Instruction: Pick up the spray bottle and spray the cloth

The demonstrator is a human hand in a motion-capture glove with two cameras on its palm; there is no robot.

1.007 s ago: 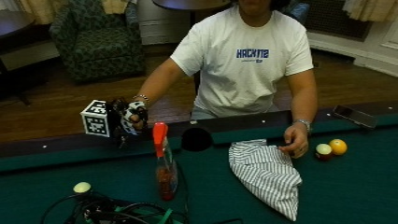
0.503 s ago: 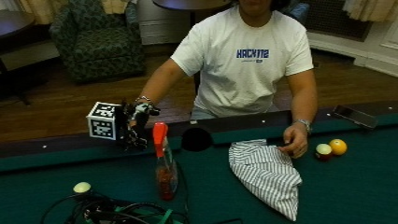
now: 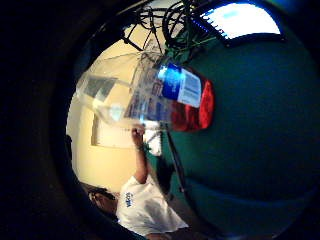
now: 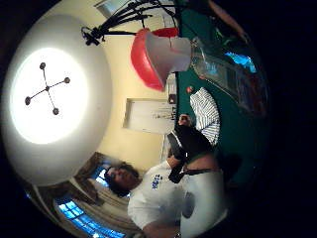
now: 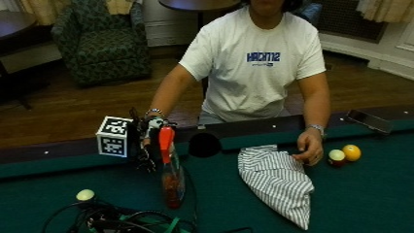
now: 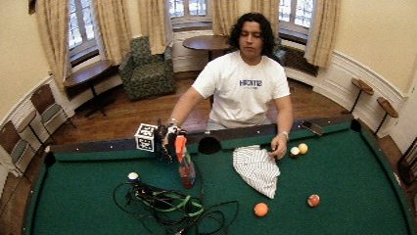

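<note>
One spray bottle, one striped cloth; gloved right hand beside bottle's trigger, grip unclear.

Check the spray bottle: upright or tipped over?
Upright. The spray bottle stands on the green table, red trigger head on top, beside the gloved right hand.

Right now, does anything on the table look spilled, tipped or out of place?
Nothing is spilled or tipped. The spray bottle stands upright on the green felt, the gloved right hand is at its red trigger head, and the striped cloth lies crumpled beside it. The only clutter is a cable tangle near the bottle's base.
</note>
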